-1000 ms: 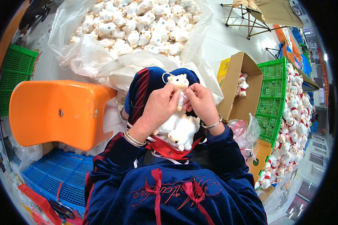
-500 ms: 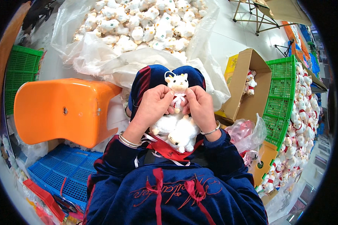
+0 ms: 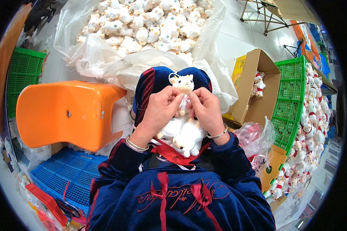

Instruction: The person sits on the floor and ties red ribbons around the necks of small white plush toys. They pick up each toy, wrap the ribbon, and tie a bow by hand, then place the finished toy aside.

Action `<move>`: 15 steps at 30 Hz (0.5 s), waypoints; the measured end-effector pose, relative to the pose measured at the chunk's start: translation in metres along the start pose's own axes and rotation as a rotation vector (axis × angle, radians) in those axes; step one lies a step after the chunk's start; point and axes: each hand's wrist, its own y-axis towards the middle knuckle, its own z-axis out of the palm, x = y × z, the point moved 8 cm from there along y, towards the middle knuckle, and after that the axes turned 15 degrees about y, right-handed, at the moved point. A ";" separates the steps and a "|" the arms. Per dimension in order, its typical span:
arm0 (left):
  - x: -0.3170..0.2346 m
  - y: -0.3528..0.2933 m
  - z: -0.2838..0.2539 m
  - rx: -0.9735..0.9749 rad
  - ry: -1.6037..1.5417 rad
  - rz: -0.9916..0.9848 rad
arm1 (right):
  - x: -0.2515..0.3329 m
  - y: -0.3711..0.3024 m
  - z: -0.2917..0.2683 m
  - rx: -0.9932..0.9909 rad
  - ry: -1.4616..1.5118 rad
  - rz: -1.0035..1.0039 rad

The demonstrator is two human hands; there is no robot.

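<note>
Between my knees stands a small white plush toy (image 3: 182,82) with a hanging loop on its head, its face turned away from my body. At its neck is a thin pale ribbon (image 3: 186,101). My left hand (image 3: 165,109) is closed in a pinch on the ribbon's left side, and my right hand (image 3: 207,106) pinches it from the right. The fingers hide much of the toy's body. More white plush toys (image 3: 187,138) lie in my lap, against a red cloth (image 3: 169,153) with white ribbon ends.
Ahead, a clear plastic sack (image 3: 92,54) holds a heap of white plush toys. An orange stool (image 3: 65,115) and a blue crate (image 3: 69,175) are at left. At right are a cardboard box (image 3: 254,92), a plastic bag (image 3: 254,134) and a green crate (image 3: 287,100) beside many red-scarfed toys (image 3: 308,123).
My left hand has shifted slightly right, bringing its fingertips closer to my right hand's at the toy's neck. The red cloth at the toy's neck, seen earlier, is now mostly covered.
</note>
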 end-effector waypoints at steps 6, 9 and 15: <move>0.000 0.001 0.001 0.020 -0.036 -0.006 | 0.004 0.001 0.002 -0.012 -0.019 -0.030; 0.002 -0.003 0.003 -0.017 -0.064 0.009 | -0.001 0.002 0.002 -0.020 -0.036 -0.066; 0.020 -0.006 0.008 -0.017 -0.183 0.009 | 0.001 0.000 0.000 -0.049 -0.146 -0.158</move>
